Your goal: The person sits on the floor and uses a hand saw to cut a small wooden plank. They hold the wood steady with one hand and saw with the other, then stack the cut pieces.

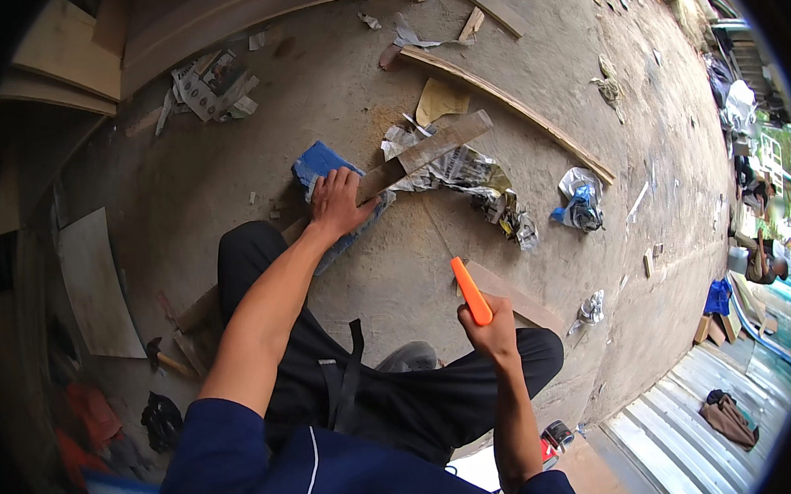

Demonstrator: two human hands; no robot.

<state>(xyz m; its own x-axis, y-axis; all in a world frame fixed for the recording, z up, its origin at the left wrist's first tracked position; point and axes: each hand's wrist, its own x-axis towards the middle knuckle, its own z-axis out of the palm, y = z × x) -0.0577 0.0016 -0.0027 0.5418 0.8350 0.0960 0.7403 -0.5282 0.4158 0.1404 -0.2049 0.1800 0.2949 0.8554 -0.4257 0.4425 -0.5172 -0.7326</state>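
My left hand [338, 202] lies over a narrow wooden plank [448, 142], its fingers bent across the far edge and its thumb to the right. Under the plank is a blue block [318, 164], partly hidden by the hand. A dark line crosses the plank to the right of my hand. My right hand [494, 329] is closed around the orange handle of a handsaw [472, 292]. The saw's thin blade is seen nearly edge-on, pointing up and left toward the plank; where its tip ends is hard to make out.
Crumpled newspaper [473, 177] lies by the plank's right part. A long wooden strip [514, 104] stretches across the floor beyond. Another board [512, 296] rests by my right knee. A hammer [162, 356] lies at the left, near a pale panel [99, 283]. People sit far right.
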